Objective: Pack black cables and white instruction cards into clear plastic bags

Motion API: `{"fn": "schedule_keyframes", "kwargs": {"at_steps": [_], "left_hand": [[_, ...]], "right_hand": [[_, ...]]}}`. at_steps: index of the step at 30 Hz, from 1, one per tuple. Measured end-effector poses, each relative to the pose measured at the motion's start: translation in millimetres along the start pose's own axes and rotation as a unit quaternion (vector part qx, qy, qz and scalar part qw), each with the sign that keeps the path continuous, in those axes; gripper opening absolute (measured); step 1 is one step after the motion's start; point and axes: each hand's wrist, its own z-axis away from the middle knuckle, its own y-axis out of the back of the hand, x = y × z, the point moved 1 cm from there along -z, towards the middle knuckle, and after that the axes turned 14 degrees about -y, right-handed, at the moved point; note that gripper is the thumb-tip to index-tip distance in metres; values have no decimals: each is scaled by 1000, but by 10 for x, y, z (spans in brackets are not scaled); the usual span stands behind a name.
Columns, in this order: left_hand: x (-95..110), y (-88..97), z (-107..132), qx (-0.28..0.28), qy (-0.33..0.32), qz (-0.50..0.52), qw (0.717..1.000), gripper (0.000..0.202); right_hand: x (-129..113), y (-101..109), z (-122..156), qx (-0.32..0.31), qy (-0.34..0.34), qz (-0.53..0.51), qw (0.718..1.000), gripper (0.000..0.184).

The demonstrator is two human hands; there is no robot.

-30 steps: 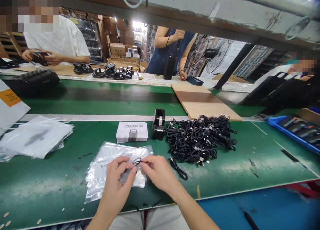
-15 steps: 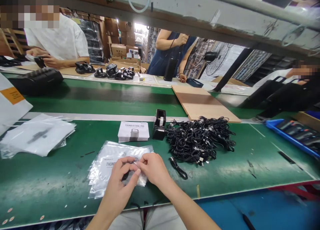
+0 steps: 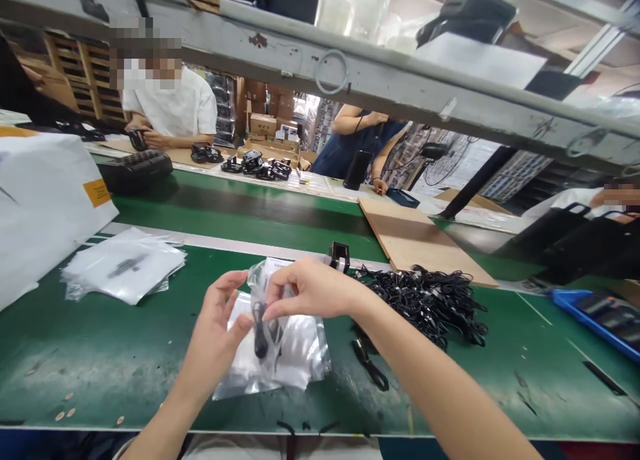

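My left hand (image 3: 217, 327) and my right hand (image 3: 313, 290) hold up a clear plastic bag (image 3: 270, 313) above the green table (image 3: 100, 353). A coiled black cable (image 3: 263, 333) hangs inside the bag. My right hand pinches the bag's top edge. The fingers of my left hand grip its left side. Under the bag lies a stack of clear bags (image 3: 300, 360). To the right sits a heap of black cables (image 3: 430, 303), with one loose cable (image 3: 370, 367) in front of it.
A tape dispenser (image 3: 340, 255) stands behind my hands. Filled bags (image 3: 123, 270) lie at the left beside a large white sheet (image 3: 40, 200). A brown board (image 3: 415, 237) and a blue tray (image 3: 600, 317) are at the right. Other people work across the conveyor (image 3: 240, 207).
Both hands have lifted a bag with the cable inside off the stack. The camera has tilted up and shifted to the right.
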Motion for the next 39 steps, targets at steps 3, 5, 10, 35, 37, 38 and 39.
{"fn": "schedule_keyframes", "kwargs": {"at_steps": [3,5,10,35,37,38,39], "left_hand": [[-75,-14,5,-85,75,90,990,92],[-106,-57,31,-143,124,150,970,93],[-132,-129,104,-152,150,143,966,36],[-188,-277,36,-158,120,-133,971,18],[-154,-246,32,-165,130,-113,971,15],[-135,-233,25,-157,139,-91,973,15],[-118,-226,16,-140,155,-58,976,17]], "right_hand": [[-109,118,48,-63,-4,0,998,10],[-136,163,129,-81,-11,-23,996,11],[-65,228,395,-59,-9,-13,998,12],[873,-476,647,204,-202,-312,905,12],[901,-479,663,221,-168,-286,917,17],[913,-483,671,232,-146,-269,923,22],[925,-492,679,244,-124,-250,929,28]]}}
